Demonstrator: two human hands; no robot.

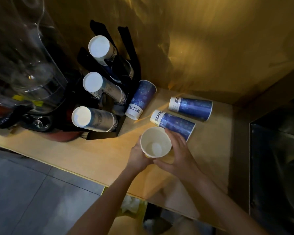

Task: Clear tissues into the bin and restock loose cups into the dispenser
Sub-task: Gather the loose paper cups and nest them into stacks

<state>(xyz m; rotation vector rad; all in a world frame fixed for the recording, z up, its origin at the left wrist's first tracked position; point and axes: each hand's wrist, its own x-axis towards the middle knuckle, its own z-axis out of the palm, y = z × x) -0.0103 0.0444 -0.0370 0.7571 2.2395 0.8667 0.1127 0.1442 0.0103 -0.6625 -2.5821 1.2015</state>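
From my head camera, my left hand (139, 155) is wrapped around the upright cup (155, 143), fingers closed on its far-left side, holding it mouth-up over the bench (95, 155). My right hand (175, 153) is half open, fingers spread and curved against the cup's right side, thumb lying just below its rim; I cannot tell whether it truly grips or only steadies. The cup shows a plain white inside with a pale round bottom.

Just beyond my right fingertips a blue-patterned cup (173, 123) lies on its side, its open end touching or nearly touching them. Farther out from that hand lies a second blue cup (191, 107), also on its side. Ahead of my left hand a third blue cup (141, 99) leans, base down, against the black dispenser (126, 53). The dispenser, ahead and left of both hands, holds three tilted stacks showing white bottoms. Below my forearms, past the bench edge, white tissues (130, 205) sit in a yellow-lined bin (142, 209).
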